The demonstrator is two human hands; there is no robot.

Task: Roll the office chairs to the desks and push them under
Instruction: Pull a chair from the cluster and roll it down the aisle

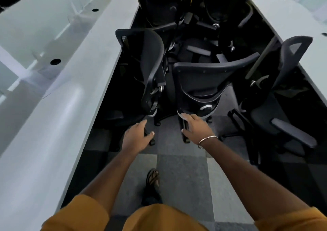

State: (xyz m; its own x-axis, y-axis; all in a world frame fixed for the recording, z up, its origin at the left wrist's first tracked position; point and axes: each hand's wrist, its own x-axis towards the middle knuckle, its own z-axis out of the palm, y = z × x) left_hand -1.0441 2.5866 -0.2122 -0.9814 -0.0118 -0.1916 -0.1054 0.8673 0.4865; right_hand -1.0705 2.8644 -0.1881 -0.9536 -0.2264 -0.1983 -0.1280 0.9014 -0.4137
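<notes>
Several black mesh office chairs crowd the aisle between two long white desks. The nearest chair [203, 84] stands in the middle with its backrest toward me. My right hand [196, 129] reaches out with fingers straight, fingertips at the lower edge of that backrest. My left hand [138, 137] is stretched out beside it, fingers relaxed, over a caster leg on the floor and holding nothing. Another chair [146, 62] stands against the left desk [70, 98], its seat partly beneath the top. A third chair [284, 92] stands turned at an angle by the right desk [290, 13].
More black chairs [178, 6] are packed together farther down the aisle. The floor is grey checkered carpet [182, 168]. My sandalled foot [153, 177] is on it below my arms. The left desk has round cable holes [55, 61].
</notes>
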